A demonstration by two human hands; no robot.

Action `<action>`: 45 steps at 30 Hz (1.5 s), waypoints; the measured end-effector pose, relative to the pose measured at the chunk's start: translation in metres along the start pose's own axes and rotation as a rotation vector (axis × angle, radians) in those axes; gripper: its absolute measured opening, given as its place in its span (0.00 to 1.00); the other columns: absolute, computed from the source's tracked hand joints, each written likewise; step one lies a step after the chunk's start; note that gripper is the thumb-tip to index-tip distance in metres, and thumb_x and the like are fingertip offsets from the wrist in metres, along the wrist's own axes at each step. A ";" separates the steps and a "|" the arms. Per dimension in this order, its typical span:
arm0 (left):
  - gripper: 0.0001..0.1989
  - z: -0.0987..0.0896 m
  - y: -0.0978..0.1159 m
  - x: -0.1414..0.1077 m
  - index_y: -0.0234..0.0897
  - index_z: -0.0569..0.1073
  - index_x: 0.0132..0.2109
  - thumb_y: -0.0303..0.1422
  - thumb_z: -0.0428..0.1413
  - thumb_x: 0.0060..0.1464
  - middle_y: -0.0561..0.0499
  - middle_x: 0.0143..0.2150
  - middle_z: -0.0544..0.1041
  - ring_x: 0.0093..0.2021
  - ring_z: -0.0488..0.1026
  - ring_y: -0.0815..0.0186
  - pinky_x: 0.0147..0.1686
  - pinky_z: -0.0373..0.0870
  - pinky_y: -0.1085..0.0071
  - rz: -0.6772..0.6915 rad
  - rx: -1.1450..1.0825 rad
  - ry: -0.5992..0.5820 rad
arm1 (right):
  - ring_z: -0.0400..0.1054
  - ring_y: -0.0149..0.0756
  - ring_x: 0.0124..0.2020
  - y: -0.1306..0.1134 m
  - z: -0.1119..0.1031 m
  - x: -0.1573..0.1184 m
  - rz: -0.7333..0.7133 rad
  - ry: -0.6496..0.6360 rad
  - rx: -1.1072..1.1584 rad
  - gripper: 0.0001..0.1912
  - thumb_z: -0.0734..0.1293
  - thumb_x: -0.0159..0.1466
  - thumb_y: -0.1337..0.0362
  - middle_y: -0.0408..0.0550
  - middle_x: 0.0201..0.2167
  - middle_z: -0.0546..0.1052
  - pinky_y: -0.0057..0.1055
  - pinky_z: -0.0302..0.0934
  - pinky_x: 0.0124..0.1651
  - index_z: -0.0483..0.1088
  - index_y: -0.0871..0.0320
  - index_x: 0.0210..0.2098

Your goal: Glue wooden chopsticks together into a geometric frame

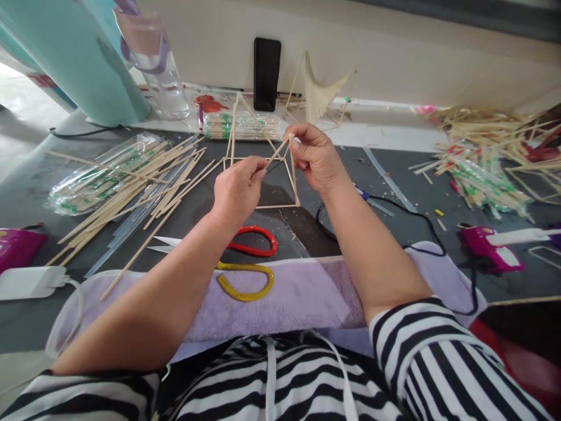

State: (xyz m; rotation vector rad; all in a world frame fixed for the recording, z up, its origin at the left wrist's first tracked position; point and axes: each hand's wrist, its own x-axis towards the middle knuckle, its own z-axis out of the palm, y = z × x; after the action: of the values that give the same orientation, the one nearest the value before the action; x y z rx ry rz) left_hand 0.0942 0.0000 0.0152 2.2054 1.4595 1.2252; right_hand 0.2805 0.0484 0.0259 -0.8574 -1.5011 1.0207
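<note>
A frame of thin wooden sticks (pixel 291 181) stands in front of me, with peaks rising from its square base. My left hand (pixel 239 187) pinches a thin wooden stick (pixel 277 153) that slants up to the right. At the stick's upper end, my right hand (pixel 313 156) has thumb and fingers closed on the joint at the frame's right peak. The fingers partly hide that joint. Scissors (pixel 258 241) with one red and one yellow handle lie below my hands, partly under my left forearm.
Loose wooden sticks (pixel 127 202) and translucent sticks (pixel 146 217) lie left, beside a wrapped bundle (pixel 105 175). A lilac towel (pixel 302 292) covers the front edge. A phone (pixel 267 75) leans at the back near a fan-like stick model (pixel 322 96). A black cable (pixel 412 213) curls right.
</note>
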 end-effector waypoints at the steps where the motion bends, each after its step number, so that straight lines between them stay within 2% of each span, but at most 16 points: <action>1: 0.12 0.000 0.000 0.000 0.44 0.79 0.44 0.29 0.53 0.57 0.52 0.41 0.81 0.42 0.76 0.64 0.44 0.68 0.69 -0.002 0.000 -0.005 | 0.61 0.23 0.25 0.001 -0.001 0.000 0.006 -0.007 -0.001 0.16 0.70 0.60 0.48 0.40 0.35 0.68 0.22 0.53 0.21 0.67 0.52 0.36; 6: 0.11 0.001 -0.001 0.000 0.43 0.79 0.44 0.29 0.53 0.57 0.52 0.41 0.81 0.42 0.76 0.64 0.45 0.68 0.70 -0.001 -0.005 0.007 | 0.65 0.23 0.28 0.006 -0.003 0.001 0.003 -0.015 -0.005 0.18 0.70 0.60 0.46 0.40 0.37 0.69 0.21 0.55 0.22 0.67 0.53 0.39; 14: 0.11 0.003 -0.003 0.000 0.42 0.79 0.43 0.28 0.54 0.57 0.54 0.39 0.81 0.39 0.75 0.66 0.42 0.67 0.71 0.023 -0.003 0.038 | 0.65 0.22 0.26 0.010 -0.005 0.002 -0.037 -0.027 -0.042 0.21 0.68 0.60 0.42 0.38 0.34 0.69 0.20 0.57 0.22 0.67 0.53 0.40; 20: 0.10 0.004 -0.004 0.000 0.42 0.79 0.43 0.28 0.55 0.56 0.54 0.36 0.81 0.37 0.75 0.67 0.40 0.66 0.72 0.031 -0.006 0.051 | 0.59 0.20 0.21 0.004 -0.002 0.001 -0.015 0.015 -0.036 0.19 0.69 0.60 0.45 0.37 0.29 0.67 0.20 0.56 0.20 0.67 0.53 0.37; 24: 0.10 0.003 -0.002 0.001 0.42 0.79 0.43 0.28 0.55 0.56 0.54 0.37 0.81 0.38 0.75 0.67 0.41 0.66 0.72 0.028 0.001 0.038 | 0.57 0.20 0.19 0.002 -0.001 0.001 -0.025 0.022 -0.014 0.18 0.71 0.59 0.46 0.37 0.29 0.67 0.21 0.54 0.18 0.67 0.53 0.36; 35: 0.11 0.003 -0.003 0.001 0.43 0.79 0.44 0.29 0.54 0.56 0.53 0.39 0.81 0.39 0.75 0.66 0.42 0.67 0.71 0.020 -0.006 0.032 | 0.62 0.21 0.24 0.004 -0.001 0.001 -0.005 0.014 -0.046 0.19 0.68 0.60 0.45 0.39 0.31 0.68 0.21 0.55 0.21 0.67 0.54 0.38; 45: 0.12 0.000 0.000 0.001 0.44 0.78 0.44 0.29 0.53 0.57 0.53 0.41 0.82 0.42 0.76 0.64 0.45 0.68 0.70 0.013 -0.012 0.017 | 0.59 0.23 0.22 -0.003 0.000 -0.001 0.010 0.020 0.017 0.20 0.72 0.56 0.45 0.40 0.32 0.71 0.24 0.56 0.20 0.70 0.53 0.37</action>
State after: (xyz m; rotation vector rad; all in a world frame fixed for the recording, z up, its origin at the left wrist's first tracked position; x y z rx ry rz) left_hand 0.0939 0.0007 0.0153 2.2056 1.4428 1.2566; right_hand 0.2805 0.0460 0.0285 -0.8615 -1.4703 1.0286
